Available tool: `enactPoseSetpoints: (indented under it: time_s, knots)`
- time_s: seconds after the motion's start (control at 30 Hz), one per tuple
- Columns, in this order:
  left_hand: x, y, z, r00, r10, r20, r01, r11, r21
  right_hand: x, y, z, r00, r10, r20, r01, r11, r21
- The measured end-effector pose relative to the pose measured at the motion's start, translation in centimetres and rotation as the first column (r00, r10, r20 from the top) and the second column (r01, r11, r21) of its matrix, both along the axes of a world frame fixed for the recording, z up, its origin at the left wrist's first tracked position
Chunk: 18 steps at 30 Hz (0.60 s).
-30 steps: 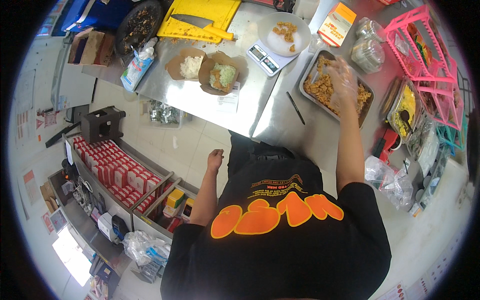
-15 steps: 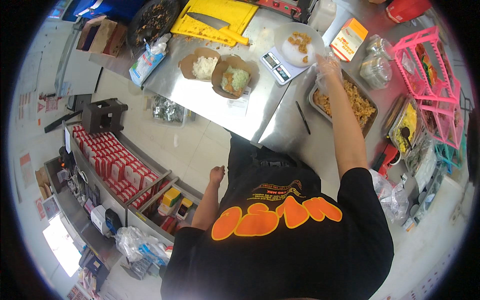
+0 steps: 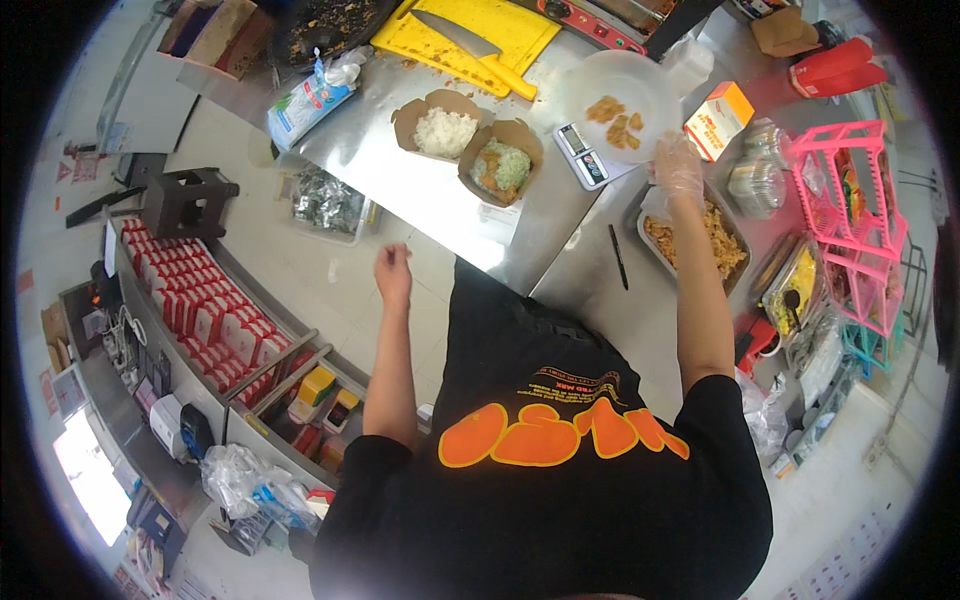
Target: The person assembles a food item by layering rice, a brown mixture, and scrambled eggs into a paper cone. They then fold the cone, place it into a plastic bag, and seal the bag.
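Left hand (image 3: 393,272) at 9 o'clock, loosely curled, grasping nothing, hanging over the floor beside the surface (image 3: 455,205). Two open paper boxes at 12: rice box (image 3: 438,128), then greens box (image 3: 503,165).

Right hand (image 3: 677,168), gloved, grasps the rim of a clear plate (image 3: 622,100) with fried pieces, plate over the small scale (image 3: 584,155) at 1 o'clock.

Risks: one-hand rim grip, so plate could tilt and shed pieces onto the surface. Tray (image 3: 700,238) of fried food directly below the forearm, so a sleeve or glove could drag through it. Knife (image 3: 472,45) on yellow board near the boxes.

Scale (image 3: 583,157) half under plate (image 3: 620,100); its display too small to tell.
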State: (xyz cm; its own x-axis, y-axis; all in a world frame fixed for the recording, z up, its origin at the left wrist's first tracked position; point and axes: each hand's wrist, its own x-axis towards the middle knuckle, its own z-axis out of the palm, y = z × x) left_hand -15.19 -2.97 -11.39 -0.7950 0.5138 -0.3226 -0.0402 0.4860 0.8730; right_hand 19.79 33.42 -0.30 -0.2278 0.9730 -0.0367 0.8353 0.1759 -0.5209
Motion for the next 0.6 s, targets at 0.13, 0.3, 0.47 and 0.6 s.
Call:
enactPoseSetpoints:
  time_s: [0.13,0.3,0.47,0.6]
  knots:
    - [-3.7,7.9,6.5,0.996,-0.074,-0.039,0.081,0.976,0.204,-4.8,-1.2,4.6,0.995,0.052,0.08,-0.059,0.994,0.089]
    - [-7.3,15.4,7.9,0.973,-0.126,-0.194,0.157,0.976,0.154,-11.6,-4.1,6.9,0.992,0.103,0.069,-0.118,0.957,0.265]
    - [-9.7,18.2,7.3,0.863,-0.447,-0.236,0.473,0.879,0.061,-18.9,-6.4,8.7,0.992,0.118,-0.044,-0.112,0.987,0.111]
    - [-10.3,17.9,7.3,0.86,-0.478,-0.178,0.498,0.863,0.089,-23.3,-7.9,7.8,0.979,0.178,-0.095,-0.162,0.974,0.157]
